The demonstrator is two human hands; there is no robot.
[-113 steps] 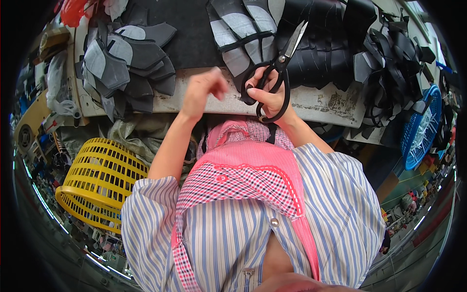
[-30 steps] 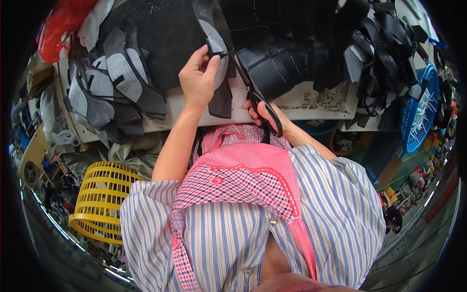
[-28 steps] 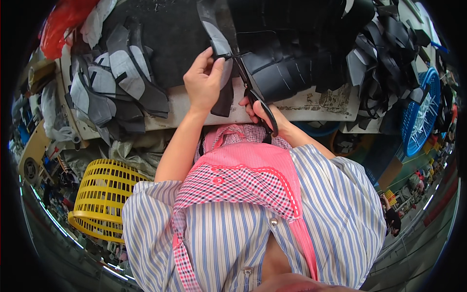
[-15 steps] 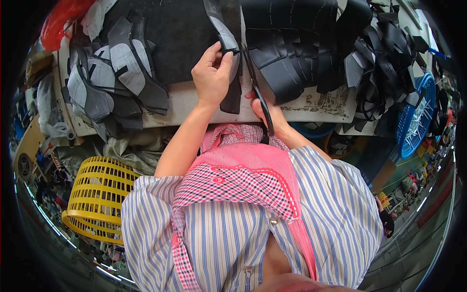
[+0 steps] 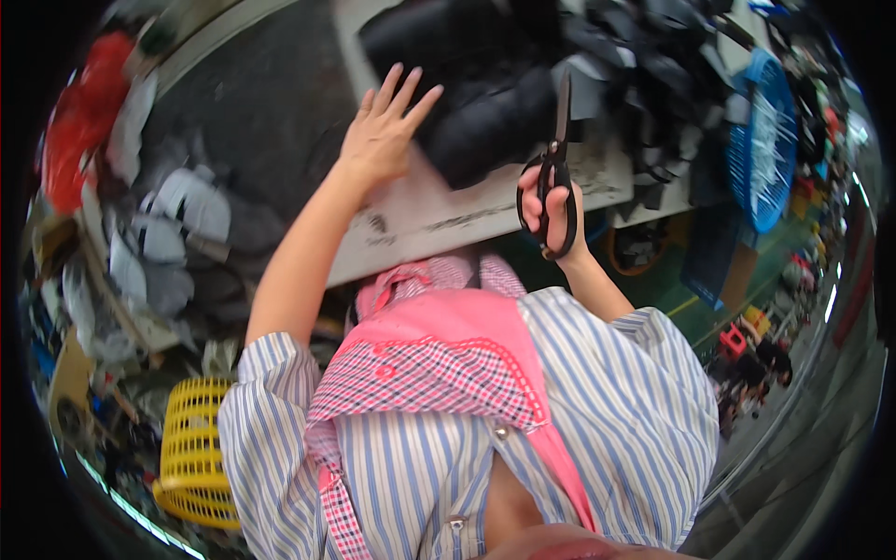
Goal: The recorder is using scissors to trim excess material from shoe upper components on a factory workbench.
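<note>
My left hand [image 5: 375, 147] is empty, its fingers spread apart, at the left edge of the overlapping black sheet-material pieces [image 5: 485, 117]. In my right hand [image 5: 572, 217] is a pair of black-handled scissors [image 5: 557, 149], upright with the blades closed and pointing away from me. The scissors are over the front edge of the pale worktable [image 5: 439, 219], right of the black pieces. Grey-and-black cut pieces [image 5: 191, 205] lie in a heap at the left of the table, blurred.
A dark mat [image 5: 252, 84] covers the table's left part. Tangled black and grey strips [image 5: 644, 84] pile up at the right, beside a blue basket [image 5: 761, 140]. A yellow basket [image 5: 196, 448] stands lower left, and a red plastic bag [image 5: 89, 121] hangs far left.
My left hand has let go of the grey-and-black piece and opened, moving up and left. My right hand has moved right with the scissors, whose blades are now closed. The view has turned.
</note>
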